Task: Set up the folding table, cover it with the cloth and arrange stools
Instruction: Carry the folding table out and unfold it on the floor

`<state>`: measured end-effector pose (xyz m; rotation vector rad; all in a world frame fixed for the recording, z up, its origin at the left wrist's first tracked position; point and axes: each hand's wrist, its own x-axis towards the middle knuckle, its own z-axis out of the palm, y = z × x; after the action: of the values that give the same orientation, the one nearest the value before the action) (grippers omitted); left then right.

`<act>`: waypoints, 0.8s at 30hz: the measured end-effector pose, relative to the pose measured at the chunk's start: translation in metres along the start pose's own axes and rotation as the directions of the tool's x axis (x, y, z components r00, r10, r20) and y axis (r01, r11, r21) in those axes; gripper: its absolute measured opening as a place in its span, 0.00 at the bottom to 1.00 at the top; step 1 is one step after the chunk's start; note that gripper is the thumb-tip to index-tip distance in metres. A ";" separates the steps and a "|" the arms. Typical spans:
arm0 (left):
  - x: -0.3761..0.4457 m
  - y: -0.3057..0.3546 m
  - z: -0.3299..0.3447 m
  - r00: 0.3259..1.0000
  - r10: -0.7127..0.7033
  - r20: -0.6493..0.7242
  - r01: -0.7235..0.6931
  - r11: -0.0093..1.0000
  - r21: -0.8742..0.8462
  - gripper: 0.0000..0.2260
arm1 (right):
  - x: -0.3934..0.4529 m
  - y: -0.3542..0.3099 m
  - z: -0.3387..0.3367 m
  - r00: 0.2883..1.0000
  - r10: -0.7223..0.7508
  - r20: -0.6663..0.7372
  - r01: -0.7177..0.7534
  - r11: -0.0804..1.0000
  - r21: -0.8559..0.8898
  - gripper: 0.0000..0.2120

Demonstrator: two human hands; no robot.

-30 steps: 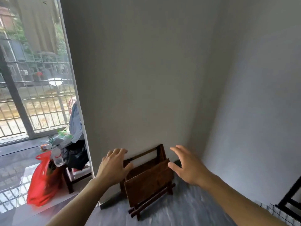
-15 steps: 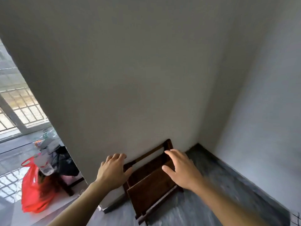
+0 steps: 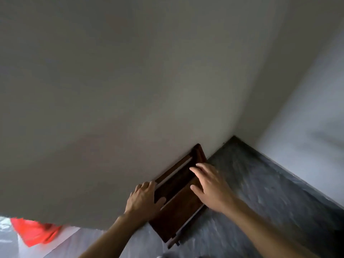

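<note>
A dark brown wooden folding table point(image 3: 176, 216) leans folded against the grey wall, near the room's corner. My left hand point(image 3: 143, 200) reaches its left upper edge, fingers spread and touching or nearly touching the frame. My right hand point(image 3: 208, 185) hovers over the top of the folded panel on the right side, fingers apart and holding nothing. Neither hand has closed on the wood. The table's lower legs show at the floor. No cloth or stools are in view.
The grey wall point(image 3: 130, 90) fills most of the view and meets a second wall point(image 3: 307, 118) at the corner. The floor point(image 3: 260, 192) is dark grey stone. A red plastic bag point(image 3: 33, 231) lies at the lower left beyond the wall's end.
I have moved closer and look further down. Both hands have advanced to the folded table. The window and most of the clutter at the left have left the view.
</note>
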<state>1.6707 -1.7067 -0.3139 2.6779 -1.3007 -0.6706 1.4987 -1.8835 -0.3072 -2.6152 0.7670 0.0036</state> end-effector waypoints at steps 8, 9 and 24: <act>0.088 -0.035 0.043 0.992 0.090 0.084 -0.086 0.995 -0.048 0.28 | 0.059 0.013 0.058 0.995 0.086 0.056 -0.085 0.996 -0.018 0.28; 0.100 -0.040 0.052 0.993 0.093 0.079 -0.088 0.994 -0.061 0.28 | 0.069 0.017 0.069 0.994 0.091 0.057 -0.091 0.996 -0.010 0.28; 0.214 -0.074 0.196 0.992 -0.113 -0.064 0.109 0.993 -0.054 0.31 | 0.207 0.072 0.241 0.988 -0.087 0.127 0.082 0.996 0.047 0.33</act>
<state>1.7575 -1.8031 -0.5840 2.7228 -1.1105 -0.6103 1.6638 -1.9514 -0.5797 -2.5769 0.6050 0.1296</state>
